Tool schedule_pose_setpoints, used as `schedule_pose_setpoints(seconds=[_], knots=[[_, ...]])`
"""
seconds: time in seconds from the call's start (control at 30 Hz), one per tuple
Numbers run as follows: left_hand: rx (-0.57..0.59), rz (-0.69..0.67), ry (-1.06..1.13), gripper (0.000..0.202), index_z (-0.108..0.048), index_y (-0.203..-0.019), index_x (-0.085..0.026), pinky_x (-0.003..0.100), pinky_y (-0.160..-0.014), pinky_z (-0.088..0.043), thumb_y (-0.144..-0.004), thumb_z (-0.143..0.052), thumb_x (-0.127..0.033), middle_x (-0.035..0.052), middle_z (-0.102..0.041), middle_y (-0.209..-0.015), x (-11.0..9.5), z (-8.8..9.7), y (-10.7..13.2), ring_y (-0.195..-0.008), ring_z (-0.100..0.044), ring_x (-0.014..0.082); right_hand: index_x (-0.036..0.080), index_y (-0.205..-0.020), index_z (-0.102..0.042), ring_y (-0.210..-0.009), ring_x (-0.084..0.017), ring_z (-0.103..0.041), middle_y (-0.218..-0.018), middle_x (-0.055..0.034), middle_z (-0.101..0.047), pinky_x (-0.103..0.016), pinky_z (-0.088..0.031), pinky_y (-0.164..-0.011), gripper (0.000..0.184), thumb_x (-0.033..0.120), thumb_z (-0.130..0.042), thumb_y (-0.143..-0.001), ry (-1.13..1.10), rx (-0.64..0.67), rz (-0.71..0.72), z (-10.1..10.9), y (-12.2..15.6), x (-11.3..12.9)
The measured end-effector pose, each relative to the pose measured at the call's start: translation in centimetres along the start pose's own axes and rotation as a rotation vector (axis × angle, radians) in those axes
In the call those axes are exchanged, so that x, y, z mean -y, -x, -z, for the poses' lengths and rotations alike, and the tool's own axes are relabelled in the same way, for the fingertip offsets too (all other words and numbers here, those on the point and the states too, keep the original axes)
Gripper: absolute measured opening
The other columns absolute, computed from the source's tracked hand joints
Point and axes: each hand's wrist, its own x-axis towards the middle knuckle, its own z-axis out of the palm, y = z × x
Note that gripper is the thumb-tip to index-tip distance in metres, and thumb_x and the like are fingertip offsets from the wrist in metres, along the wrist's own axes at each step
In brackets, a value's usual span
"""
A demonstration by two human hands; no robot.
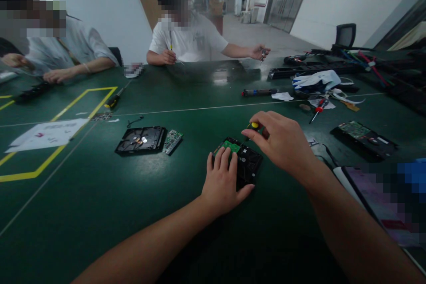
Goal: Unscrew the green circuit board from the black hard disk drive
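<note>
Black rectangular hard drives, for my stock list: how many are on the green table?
3: the middle drive under the left hand, the left drive beside a small green circuit board, and the right drive, right of the right hand. Others may be hidden at far right.

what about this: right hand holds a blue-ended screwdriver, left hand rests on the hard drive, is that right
The screwdriver has a yellow end, not blue, as the head view shows. The right hand holds it and the left hand rests on the hard drive.
</note>
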Motion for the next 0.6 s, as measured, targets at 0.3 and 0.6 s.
schedule_pose_setpoints(seconds=[0.3,0.6], knots=[[-0.001,-0.004,-0.018,0.091,-0.044,-0.155,-0.011,0.069,-0.127,-0.020,-0.090,-0.059,-0.073,0.0246,-0.043,-0.161,-0.01,-0.03,-0.01,-0.154,-0.032,0.0439,0.019,-0.125,-0.069,-0.107,-0.026,-0.070,-0.121,-0.0108,-0.074,-0.041,-0.053,-0.095,0.028,0.017,-0.058,-0.099,-0.258,-0.006,0.077,-0.57,-0.04,0.05],[0.010,0.003,-0.011,0.092,-0.045,-0.155,-0.010,0.070,-0.127,-0.019,-0.090,-0.058,-0.074,0.0250,-0.042,-0.162,-0.06,0.08,-0.05,-0.154,-0.032,0.0447,0.020,-0.120,-0.070,-0.104,-0.024,-0.068,-0.117,-0.0097,-0.072,-0.037,-0.051,-0.089,0.028,0.014,-0.052,-0.099,-0.303,0.019,0.079,-0.26,-0.05,0.09]])
